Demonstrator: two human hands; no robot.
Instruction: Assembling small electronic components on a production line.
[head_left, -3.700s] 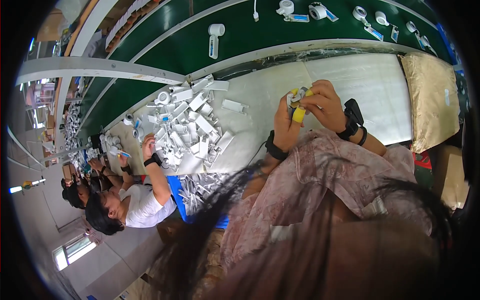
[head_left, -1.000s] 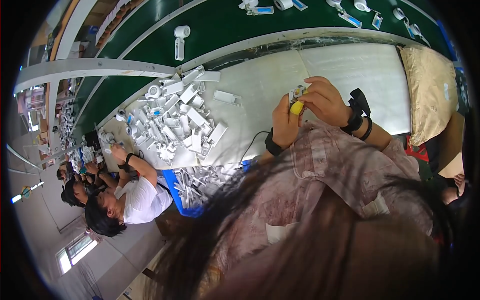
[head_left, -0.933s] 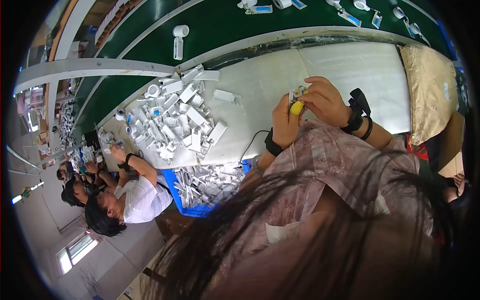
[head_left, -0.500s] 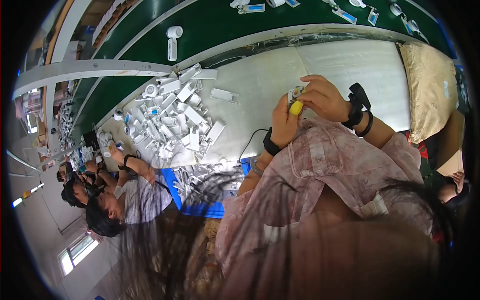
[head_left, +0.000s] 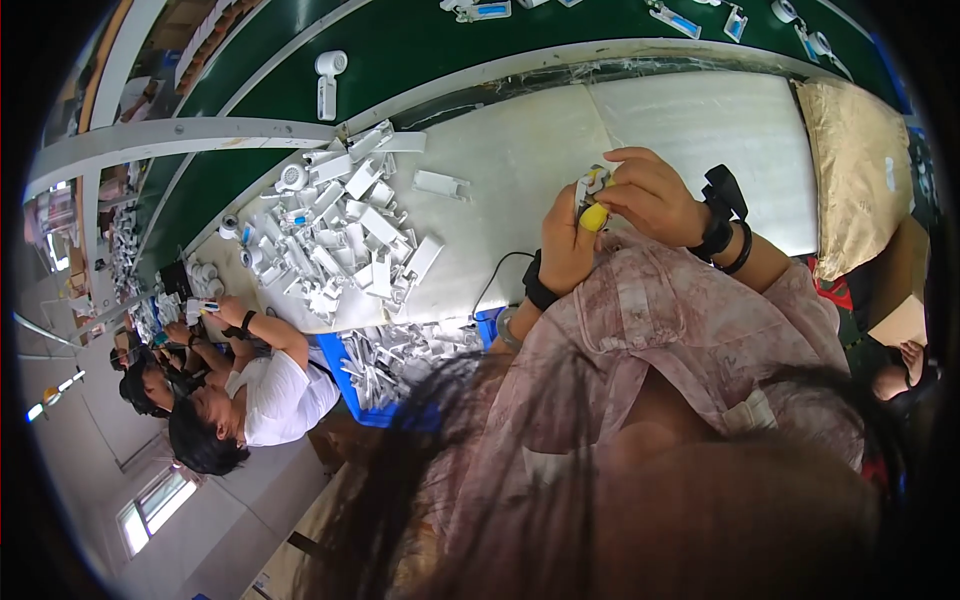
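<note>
As L hand (head_left: 568,245) & R hand (head_left: 655,203) meet, sm. wht part (head_left: 590,184) clamped betw. them.

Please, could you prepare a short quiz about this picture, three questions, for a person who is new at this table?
1. True or false: the left hand and the right hand meet at one small part.

2. Where is the pile of white pieces?
a) to the right of both hands
b) to the left of both hands
c) between the hands

3. Name the tan thing at the right end of the table.

Key:
1. True.
2. b.
3. A bag.
</note>
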